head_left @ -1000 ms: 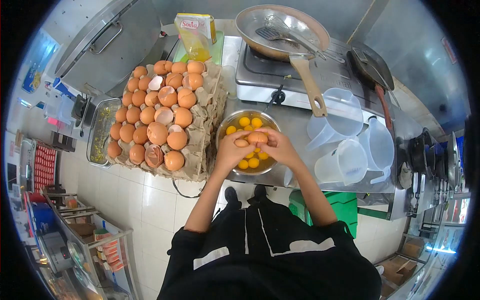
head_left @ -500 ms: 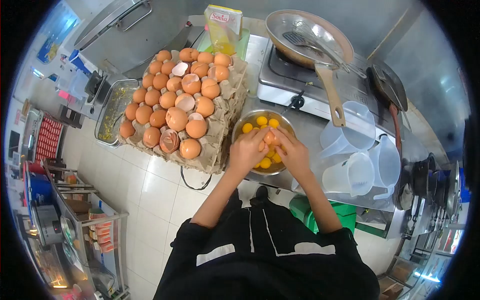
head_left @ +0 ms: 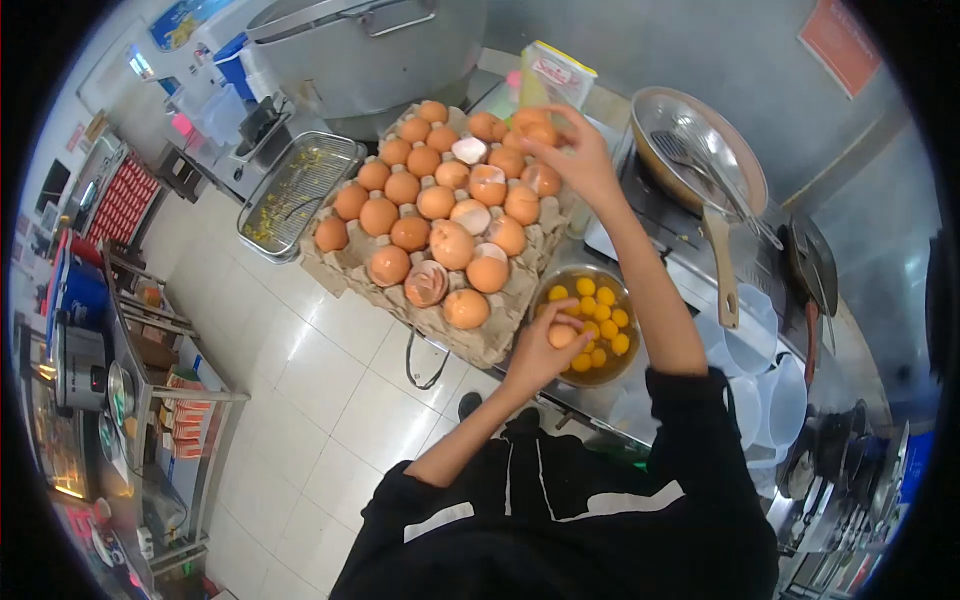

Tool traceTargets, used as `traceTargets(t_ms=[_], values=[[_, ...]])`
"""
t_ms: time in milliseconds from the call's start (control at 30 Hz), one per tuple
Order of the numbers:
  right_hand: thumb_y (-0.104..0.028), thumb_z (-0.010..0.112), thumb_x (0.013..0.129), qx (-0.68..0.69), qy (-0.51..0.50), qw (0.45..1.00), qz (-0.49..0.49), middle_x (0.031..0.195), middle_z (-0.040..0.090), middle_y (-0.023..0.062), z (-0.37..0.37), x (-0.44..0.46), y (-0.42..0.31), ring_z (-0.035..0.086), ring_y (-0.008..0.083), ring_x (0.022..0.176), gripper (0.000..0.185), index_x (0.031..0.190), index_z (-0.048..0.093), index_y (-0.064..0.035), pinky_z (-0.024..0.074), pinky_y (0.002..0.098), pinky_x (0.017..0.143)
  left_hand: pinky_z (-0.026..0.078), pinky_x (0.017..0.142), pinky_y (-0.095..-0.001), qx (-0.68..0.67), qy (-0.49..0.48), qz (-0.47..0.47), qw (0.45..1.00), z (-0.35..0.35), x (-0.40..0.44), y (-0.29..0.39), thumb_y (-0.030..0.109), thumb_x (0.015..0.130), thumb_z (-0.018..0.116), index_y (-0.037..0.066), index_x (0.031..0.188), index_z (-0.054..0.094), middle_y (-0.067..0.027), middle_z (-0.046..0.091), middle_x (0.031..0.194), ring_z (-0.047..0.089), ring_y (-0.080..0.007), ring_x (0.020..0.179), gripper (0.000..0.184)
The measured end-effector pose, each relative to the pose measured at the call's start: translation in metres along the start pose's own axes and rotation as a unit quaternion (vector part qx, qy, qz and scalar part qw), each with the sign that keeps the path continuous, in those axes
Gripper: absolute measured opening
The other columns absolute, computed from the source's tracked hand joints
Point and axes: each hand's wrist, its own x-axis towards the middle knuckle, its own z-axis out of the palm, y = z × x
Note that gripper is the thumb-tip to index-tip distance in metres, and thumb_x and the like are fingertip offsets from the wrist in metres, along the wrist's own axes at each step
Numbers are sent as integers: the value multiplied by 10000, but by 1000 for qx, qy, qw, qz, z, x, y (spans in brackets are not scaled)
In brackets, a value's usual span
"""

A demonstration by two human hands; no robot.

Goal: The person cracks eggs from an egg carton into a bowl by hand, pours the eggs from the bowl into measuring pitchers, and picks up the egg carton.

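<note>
My left hand is curled around a brown egg at the near left rim of a metal bowl; whether that egg is whole cannot be seen. Several yellow egg yolks float in clear liquid inside the bowl. My right hand is at the far right corner of a cardboard egg tray, its fingers around a brown eggshell. Rows of brown eggs and broken shells fill the tray, which rests on other stacked trays.
Behind the tray stand a large metal pot and a yellow-and-white carton. A frying pan with utensils sits on the stove, its handle pointing toward me. Clear plastic jugs are at the right. A wire-rack tray lies left.
My hands have parted from over the bowl. The right has moved up to the tray's far corner with an eggshell, the left stays by the bowl. The view has swung left.
</note>
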Motion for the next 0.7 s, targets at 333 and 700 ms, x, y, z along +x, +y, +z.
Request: traceTargets(t_ms=[333, 700], values=[[-490, 590, 745, -527, 4, 841, -124, 920, 586, 124, 101, 74, 5, 515, 293, 916, 464, 926, 648, -67, 444, 446, 699, 448, 762, -257, -41, -21, -40, 998, -12, -7, 5, 210, 745, 707, 52, 1119, 482, -73, 585, 864, 564, -139, 839, 464], [-224, 708, 613, -483, -218, 843, -92, 739, 594, 134, 187, -13, -68, 581, 226, 739, 249, 704, 605, -17, 470, 307, 596, 452, 670, -308, -32, -102, -58, 993, 5, -7, -36, 157, 757, 613, -21, 995, 528, -112, 574, 820, 560, -180, 763, 309]])
